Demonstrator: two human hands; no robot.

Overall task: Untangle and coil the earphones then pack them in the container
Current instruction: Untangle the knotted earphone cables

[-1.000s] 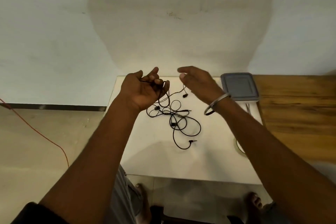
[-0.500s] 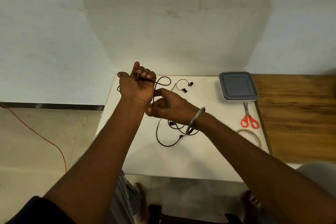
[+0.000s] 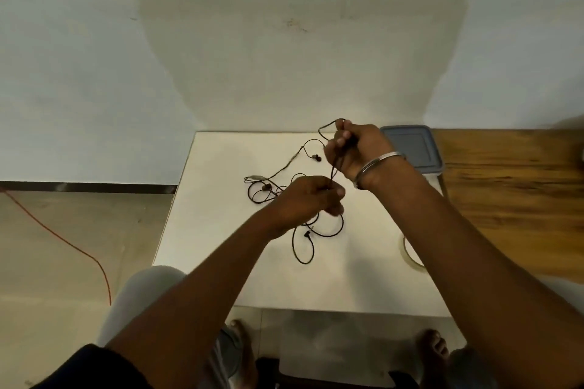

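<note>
Black earphones [image 3: 303,246] lie in tangled loops on the white table [image 3: 221,246], with the buds near the far middle. My left hand [image 3: 311,197] pinches a strand of the cable just above the table's centre. My right hand [image 3: 355,148], with a metal bangle on the wrist, is raised farther back and grips the same cable, a short stretch running taut between the two hands. A small loop sticks out above the right fingers. The grey lidded container [image 3: 414,148] sits at the table's far right corner, partly behind my right wrist.
A roll of clear tape [image 3: 410,254] lies near the right table edge, half hidden by my right forearm. A wooden surface [image 3: 512,199] adjoins the table on the right. An orange cord [image 3: 63,237] runs across the floor at left. My knees and feet show below the table.
My right hand rose from below my left wrist to the far right, still on the cable. My left hand dropped toward the table's centre. The camera view shifted left.
</note>
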